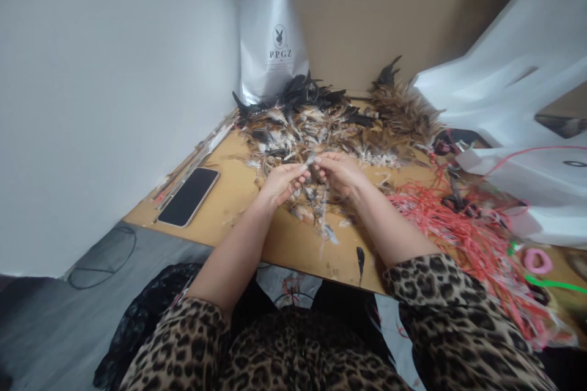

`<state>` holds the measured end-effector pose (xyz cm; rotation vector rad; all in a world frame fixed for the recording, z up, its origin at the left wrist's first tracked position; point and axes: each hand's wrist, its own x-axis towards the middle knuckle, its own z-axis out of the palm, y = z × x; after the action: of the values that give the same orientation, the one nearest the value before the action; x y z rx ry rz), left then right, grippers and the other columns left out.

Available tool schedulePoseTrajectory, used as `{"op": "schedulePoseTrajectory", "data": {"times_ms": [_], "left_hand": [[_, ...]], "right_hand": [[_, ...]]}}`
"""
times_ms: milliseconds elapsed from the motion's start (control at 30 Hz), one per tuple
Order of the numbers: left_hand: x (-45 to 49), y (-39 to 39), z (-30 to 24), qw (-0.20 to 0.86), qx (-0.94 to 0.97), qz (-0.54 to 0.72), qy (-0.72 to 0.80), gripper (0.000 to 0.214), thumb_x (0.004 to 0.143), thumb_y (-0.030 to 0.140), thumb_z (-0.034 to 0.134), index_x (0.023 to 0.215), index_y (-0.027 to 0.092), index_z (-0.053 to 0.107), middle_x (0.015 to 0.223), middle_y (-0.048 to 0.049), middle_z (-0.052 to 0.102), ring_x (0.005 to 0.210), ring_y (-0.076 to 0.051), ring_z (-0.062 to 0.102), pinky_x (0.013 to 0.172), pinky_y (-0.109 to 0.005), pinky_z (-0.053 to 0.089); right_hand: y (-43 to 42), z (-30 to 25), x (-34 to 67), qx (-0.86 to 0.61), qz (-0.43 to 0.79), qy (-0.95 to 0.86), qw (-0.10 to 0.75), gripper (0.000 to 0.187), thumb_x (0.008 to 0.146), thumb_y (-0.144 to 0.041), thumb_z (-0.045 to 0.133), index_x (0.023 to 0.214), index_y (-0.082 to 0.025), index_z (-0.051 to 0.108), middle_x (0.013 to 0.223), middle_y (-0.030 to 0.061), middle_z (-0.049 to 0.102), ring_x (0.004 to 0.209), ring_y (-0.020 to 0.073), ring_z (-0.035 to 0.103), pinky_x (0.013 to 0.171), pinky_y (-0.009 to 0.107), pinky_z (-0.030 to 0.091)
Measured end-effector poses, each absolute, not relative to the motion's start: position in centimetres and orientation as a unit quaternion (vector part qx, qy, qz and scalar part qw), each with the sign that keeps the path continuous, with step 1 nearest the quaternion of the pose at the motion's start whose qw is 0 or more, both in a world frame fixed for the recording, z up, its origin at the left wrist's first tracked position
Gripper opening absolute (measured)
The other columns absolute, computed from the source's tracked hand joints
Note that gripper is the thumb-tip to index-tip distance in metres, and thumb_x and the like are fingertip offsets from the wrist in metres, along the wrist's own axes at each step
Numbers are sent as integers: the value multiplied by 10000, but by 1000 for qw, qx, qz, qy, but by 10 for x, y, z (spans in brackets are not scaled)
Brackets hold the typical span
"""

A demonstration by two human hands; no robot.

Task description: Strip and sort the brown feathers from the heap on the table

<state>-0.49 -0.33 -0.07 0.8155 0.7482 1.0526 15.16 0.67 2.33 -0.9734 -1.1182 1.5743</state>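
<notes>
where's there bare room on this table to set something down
Bare wood lies between the phone and the left hand, and along the near edge of the table up to the lone black feather. Crowded: the feather pile behind both hands, the feather bundle they pinch, and the red strings beside the right hand.

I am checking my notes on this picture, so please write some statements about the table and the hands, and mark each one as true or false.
1. The left hand and the right hand both pinch a feather bunch over the table. True.
2. The phone lies right of the hands. False: it lies left of them, its screen dark.
3. Red strings lie on the right part of the table. True.
4. The white bag lies flat on the table. False: it stands upright behind the feather pile.
</notes>
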Motion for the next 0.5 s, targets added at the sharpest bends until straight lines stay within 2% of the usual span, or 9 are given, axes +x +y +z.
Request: {"op": "schedulePoseTrajectory", "data": {"times_ms": [267, 500], "left_hand": [[-5, -5, 4, 752, 335, 459, 335, 90, 689, 122, 663, 750, 73, 618, 620, -12, 608, 462, 3, 498, 410, -68, 365], [-5, -4, 3, 751, 324, 468, 335, 81, 691, 109, 660, 737, 70, 605, 626, -15, 611, 461, 2, 512, 420, -69, 384]], "right_hand": [[6, 23, 153, -390, 657, -467, 445, 314, 523, -335, 770, 607, -132, 545, 539, -25, 539, 440, 44, 423, 419, 187, 302], [6, 27, 155, -386, 671, -436, 458, 304, 513, -302, 767, 586, -144, 518, 539, -31, 532, 439, 43, 407, 409, 185, 286]]}}
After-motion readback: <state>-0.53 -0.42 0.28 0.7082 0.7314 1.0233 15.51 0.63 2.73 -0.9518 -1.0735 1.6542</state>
